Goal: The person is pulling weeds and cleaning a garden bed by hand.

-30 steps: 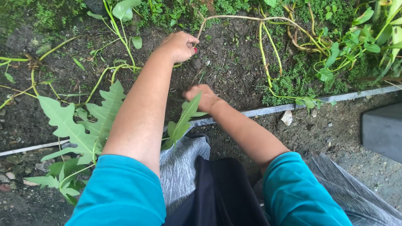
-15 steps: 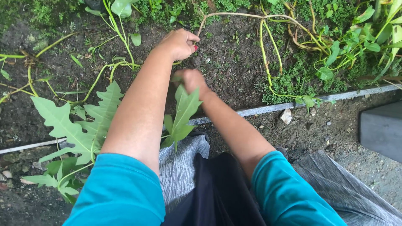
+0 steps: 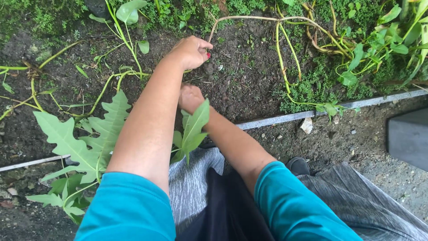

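Observation:
My left hand (image 3: 191,50) reaches out over dark soil (image 3: 240,80), fingers curled tight and pinched at the end of a pale yellow vine (image 3: 249,18) that runs off to the right. My right hand (image 3: 191,98) is a closed fist just below it, low over the soil. My left forearm and a pointed green leaf (image 3: 195,127) partly hide it. Whether the fist holds anything is hidden.
A plant with big lobed leaves (image 3: 67,138) grows at the left. A thin metal edging strip (image 3: 285,117) separates the bed from gravelly ground. Leafy vines (image 3: 356,58) fill the upper right. A grey block (image 3: 408,136) stands at the right, with a pale stone (image 3: 306,126) near the strip.
My right hand moved left and up from the strip, and now tucks beside my left forearm. My left hand stayed at the vine's end.

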